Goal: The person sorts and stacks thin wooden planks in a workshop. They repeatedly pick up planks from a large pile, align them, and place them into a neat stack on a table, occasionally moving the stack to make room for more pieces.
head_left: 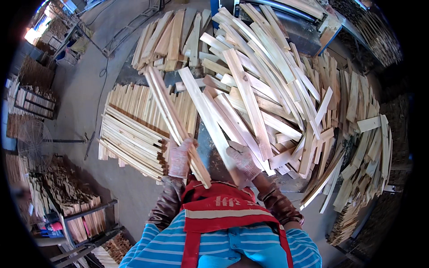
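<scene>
My left hand (179, 158), in a pale, stained work glove, is closed around a small bundle of long wooden strips (172, 118). The bundle slants from the far left toward my red apron, above a neatly stacked layer of strips (129, 142). In front of my apron, my gloved right hand (243, 161) is closed at the near end of a long pale board (203, 111); part of its grip is slightly blurred. To the right of that board, another board with a knot (248, 102) lies on a loose heap of boards (279, 85).
More boards (172, 35) lie in a group at the far left of the table. Loose boards (366, 152) pile up at the right. A standing fan (35, 138) and a metal rack of wood (85, 210) stand on the left. Blue machinery (328, 38) is at the back.
</scene>
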Available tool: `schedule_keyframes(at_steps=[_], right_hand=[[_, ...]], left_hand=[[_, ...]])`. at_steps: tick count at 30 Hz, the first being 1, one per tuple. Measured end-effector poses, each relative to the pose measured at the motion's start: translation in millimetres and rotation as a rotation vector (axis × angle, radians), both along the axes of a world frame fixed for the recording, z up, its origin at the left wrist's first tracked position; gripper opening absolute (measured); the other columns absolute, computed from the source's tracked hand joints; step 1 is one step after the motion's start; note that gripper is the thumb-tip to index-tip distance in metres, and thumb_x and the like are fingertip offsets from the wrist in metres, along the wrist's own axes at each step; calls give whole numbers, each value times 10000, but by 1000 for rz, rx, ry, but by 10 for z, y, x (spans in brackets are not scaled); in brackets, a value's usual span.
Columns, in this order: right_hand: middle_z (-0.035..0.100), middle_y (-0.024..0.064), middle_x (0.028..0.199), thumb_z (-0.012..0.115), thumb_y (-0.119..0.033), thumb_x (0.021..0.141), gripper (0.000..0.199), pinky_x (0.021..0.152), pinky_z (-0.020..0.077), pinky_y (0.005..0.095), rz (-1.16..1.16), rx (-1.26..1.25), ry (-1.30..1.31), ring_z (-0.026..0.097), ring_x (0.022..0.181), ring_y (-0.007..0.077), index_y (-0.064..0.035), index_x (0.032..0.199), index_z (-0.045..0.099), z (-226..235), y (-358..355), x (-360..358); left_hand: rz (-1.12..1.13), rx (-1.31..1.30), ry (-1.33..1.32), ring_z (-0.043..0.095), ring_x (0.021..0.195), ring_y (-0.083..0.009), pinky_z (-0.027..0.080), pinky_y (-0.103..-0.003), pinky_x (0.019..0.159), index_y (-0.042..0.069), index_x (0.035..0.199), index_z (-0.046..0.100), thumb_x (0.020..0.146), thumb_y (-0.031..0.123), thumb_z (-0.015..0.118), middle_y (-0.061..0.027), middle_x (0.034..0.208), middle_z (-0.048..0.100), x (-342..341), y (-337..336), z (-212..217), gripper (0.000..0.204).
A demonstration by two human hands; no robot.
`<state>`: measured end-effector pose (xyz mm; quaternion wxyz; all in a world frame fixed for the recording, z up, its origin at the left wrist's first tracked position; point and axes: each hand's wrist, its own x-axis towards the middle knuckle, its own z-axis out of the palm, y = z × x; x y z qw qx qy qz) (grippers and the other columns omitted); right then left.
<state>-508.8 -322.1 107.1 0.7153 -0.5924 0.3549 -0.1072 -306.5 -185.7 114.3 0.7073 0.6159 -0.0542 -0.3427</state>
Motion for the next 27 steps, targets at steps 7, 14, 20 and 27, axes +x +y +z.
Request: schedule_keyframes(at_steps=[7, 14, 20, 27], right_hand=[[674, 180, 1251, 553, -340, 1027, 403, 982, 503, 411, 339, -614, 155, 634, 1142, 344, -46, 1283, 657, 144, 118, 403], [570, 168, 1395, 603, -440, 926, 740, 1009, 475, 517, 26, -1397, 605, 555, 1231, 414, -102, 1540, 368, -934, -336, -204], [577, 218, 1361, 669, -393, 867, 851, 1041, 458, 527, 150, -969, 923, 554, 1229, 421, -91, 1574, 306, -955, -487, -180], [647, 256, 1197, 704, -259, 810, 641, 904, 531, 460, 243, -644, 159, 661, 1025, 351, -15, 1375, 522, -132, -553, 55]], left_hand=[[-197, -215, 239, 702, 912, -238, 612, -378, 801, 31, 1325, 517, 905, 179, 754, -140, 1052, 689, -175, -167, -1, 504], [-122, -252, 333, 699, 935, -296, 597, -409, 831, -25, 1212, 593, 852, 361, 792, -148, 983, 678, -258, 7, -41, 564], [-178, -160, 296, 712, 885, -295, 608, -395, 778, -1, 1211, 567, 878, 303, 775, -161, 980, 681, -454, 152, 34, 496], [-48, -37, 20, 606, 927, -144, 549, -292, 799, 70, 1516, 379, 846, 48, 764, -59, 1085, 617, -199, 178, 13, 774]])
